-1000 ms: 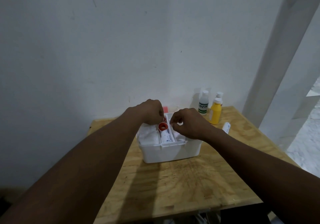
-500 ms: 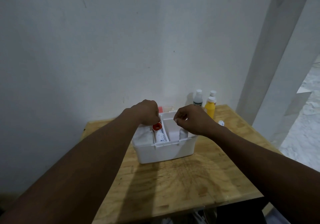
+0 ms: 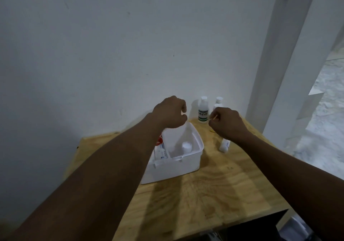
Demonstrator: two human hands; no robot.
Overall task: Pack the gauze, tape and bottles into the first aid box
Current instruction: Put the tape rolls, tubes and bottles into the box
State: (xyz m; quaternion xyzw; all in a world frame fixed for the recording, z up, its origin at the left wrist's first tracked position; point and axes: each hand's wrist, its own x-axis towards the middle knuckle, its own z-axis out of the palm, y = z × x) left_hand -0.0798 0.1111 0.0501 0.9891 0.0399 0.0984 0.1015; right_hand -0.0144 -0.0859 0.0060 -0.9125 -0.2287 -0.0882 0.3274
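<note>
The white box [image 3: 176, 170] sits open on the wooden table [image 3: 214, 194], with a white roll [image 3: 186, 146] and a red-capped tube [image 3: 161, 150] inside. The left hand [image 3: 171, 114] hangs curled over its far edge, and I can't tell if it holds anything. The right hand [image 3: 227, 123] curls in front of a yellow bottle [image 3: 215, 117], grip unclear. A green-labelled bottle [image 3: 202, 110] stands by the wall, and a small white bottle [image 3: 224, 145] lies just right of the box.
</note>
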